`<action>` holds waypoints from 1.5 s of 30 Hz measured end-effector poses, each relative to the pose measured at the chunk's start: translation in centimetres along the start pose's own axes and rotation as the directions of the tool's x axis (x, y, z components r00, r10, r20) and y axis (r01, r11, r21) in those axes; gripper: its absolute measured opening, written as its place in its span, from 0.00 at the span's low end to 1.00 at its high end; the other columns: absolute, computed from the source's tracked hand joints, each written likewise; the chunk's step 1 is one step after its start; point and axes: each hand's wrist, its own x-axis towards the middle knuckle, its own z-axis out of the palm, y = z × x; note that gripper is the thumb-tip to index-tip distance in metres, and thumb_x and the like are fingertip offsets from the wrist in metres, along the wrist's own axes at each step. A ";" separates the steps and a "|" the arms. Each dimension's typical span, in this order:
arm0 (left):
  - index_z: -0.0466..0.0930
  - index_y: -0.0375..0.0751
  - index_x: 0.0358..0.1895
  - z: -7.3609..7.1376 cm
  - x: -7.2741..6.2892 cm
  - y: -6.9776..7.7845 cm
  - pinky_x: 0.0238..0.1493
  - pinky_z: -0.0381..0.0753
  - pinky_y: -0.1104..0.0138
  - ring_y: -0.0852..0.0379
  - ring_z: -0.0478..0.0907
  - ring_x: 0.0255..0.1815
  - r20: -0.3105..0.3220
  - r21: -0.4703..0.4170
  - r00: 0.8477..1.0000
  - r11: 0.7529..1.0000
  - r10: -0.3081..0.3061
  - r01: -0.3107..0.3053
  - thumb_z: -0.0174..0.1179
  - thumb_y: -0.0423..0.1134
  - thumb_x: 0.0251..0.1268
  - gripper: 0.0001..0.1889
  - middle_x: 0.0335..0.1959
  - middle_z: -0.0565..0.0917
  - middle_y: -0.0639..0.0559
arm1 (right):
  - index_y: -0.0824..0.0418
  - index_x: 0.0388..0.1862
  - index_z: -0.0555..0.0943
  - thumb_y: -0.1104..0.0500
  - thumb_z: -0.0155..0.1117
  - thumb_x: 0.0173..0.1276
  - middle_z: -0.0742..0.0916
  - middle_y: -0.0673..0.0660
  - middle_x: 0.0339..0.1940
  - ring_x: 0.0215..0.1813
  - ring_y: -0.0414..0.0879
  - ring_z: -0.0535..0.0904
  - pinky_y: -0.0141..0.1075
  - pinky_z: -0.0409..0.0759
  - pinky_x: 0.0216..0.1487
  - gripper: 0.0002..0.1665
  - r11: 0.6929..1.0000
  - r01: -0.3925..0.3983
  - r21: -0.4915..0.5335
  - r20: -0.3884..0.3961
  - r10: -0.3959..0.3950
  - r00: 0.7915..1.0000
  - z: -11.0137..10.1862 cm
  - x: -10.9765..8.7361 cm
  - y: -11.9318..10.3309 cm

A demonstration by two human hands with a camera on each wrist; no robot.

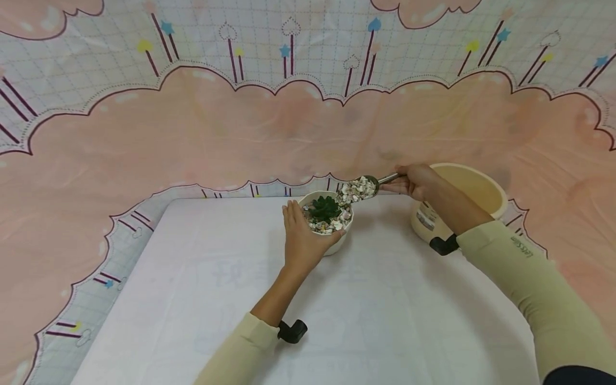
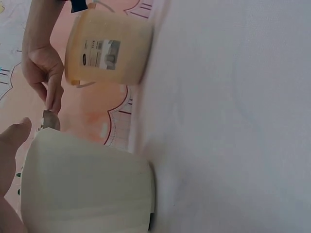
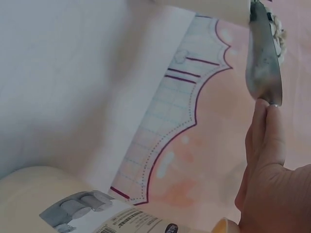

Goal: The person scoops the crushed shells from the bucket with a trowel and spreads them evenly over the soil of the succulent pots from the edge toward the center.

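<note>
A white pot (image 1: 332,248) with a green succulent (image 1: 324,208) stands near the far edge of the white table, pale stone chips round the plant. My left hand (image 1: 304,243) holds the pot from the near left side, thumb and fingers spread along its rim. My right hand (image 1: 417,181) grips the handle of a small metal scoop (image 3: 265,63). Pale chips (image 1: 356,189) heap the scoop, whose tip is over the pot's right rim. In the left wrist view the pot's wall hides most of the scoop.
A cream bucket (image 2: 126,48) with a printed label stands at the right, under my right forearm. The white table (image 1: 231,299) stretches towards me. Patterned pink cloth (image 1: 216,133) covers the area behind it.
</note>
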 end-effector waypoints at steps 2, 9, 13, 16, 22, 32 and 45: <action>0.40 0.28 0.84 0.3 0.0 0.0 0.80 0.51 0.45 0.37 0.35 0.86 -0.019 -0.001 1.000 1.000 -0.008 0.008 0.82 0.62 0.49 0.73 0.85 0.44 0.32 | 0.67 0.49 0.75 0.58 0.43 0.89 0.89 0.69 0.30 0.32 0.57 0.91 0.40 0.87 0.49 0.15 1.000 0.015 -0.015 0.003 -0.015 1.000 0.1 -0.1 0.2; 0.43 0.29 0.84 1.1 0.0 -0.2 0.76 0.62 0.42 0.34 0.41 0.85 -0.085 -0.019 0.996 0.999 -0.035 0.033 0.83 0.62 0.46 0.73 0.84 0.47 0.28 | 0.69 0.43 0.79 0.57 0.47 0.88 0.90 0.69 0.32 0.34 0.56 0.92 0.39 0.86 0.50 0.19 0.999 0.037 -0.032 0.034 -0.036 0.999 0.3 -0.4 0.3; 0.46 0.30 0.84 1.3 0.1 -0.6 0.71 0.69 0.40 0.31 0.50 0.83 -0.103 -0.034 0.994 0.999 -0.032 0.029 0.84 0.62 0.46 0.71 0.82 0.49 0.26 | 0.69 0.40 0.80 0.58 0.47 0.88 0.90 0.68 0.32 0.34 0.56 0.92 0.39 0.86 0.49 0.20 0.999 0.044 -0.025 0.042 -0.043 0.998 0.2 -0.5 0.4; 0.47 0.30 0.83 1.2 0.3 -0.9 0.70 0.71 0.42 0.31 0.54 0.81 -0.109 -0.027 0.994 0.999 -0.020 0.017 0.84 0.62 0.45 0.71 0.82 0.51 0.27 | 0.69 0.39 0.80 0.59 0.47 0.88 0.90 0.69 0.31 0.33 0.56 0.92 0.39 0.86 0.48 0.19 0.999 0.051 -0.008 0.057 -0.051 0.997 0.3 -0.5 0.5; 0.48 0.30 0.83 0.6 0.5 -1.0 0.71 0.69 0.41 0.31 0.56 0.80 -0.082 -0.041 0.997 0.999 -0.005 0.001 0.84 0.62 0.44 0.71 0.81 0.53 0.27 | 0.69 0.39 0.79 0.61 0.48 0.87 0.90 0.68 0.31 0.32 0.56 0.92 0.39 0.87 0.47 0.18 0.996 0.085 -0.005 0.053 -0.085 0.995 0.3 -0.5 0.6; 0.49 0.32 0.84 -0.4 1.8 -2.6 0.74 0.65 0.42 0.36 0.57 0.81 0.053 -0.070 0.996 0.995 0.078 -0.074 0.83 0.59 0.47 0.68 0.82 0.56 0.34 | 0.72 0.40 0.79 0.61 0.46 0.88 0.90 0.68 0.31 0.32 0.55 0.92 0.39 0.87 0.46 0.19 0.990 0.138 -0.027 0.054 -0.137 0.989 0.2 -0.6 0.4; 0.40 0.33 0.85 0.8 0.4 -0.9 0.72 0.67 0.40 0.33 0.45 0.84 -0.020 -0.064 1.000 0.998 0.022 -0.024 0.84 0.60 0.45 0.73 0.84 0.44 0.30 | 0.72 0.39 0.82 0.59 0.46 0.88 0.90 0.70 0.33 0.34 0.57 0.92 0.40 0.87 0.48 0.23 0.992 0.119 -0.040 0.060 -0.117 0.991 0.0 -0.7 0.6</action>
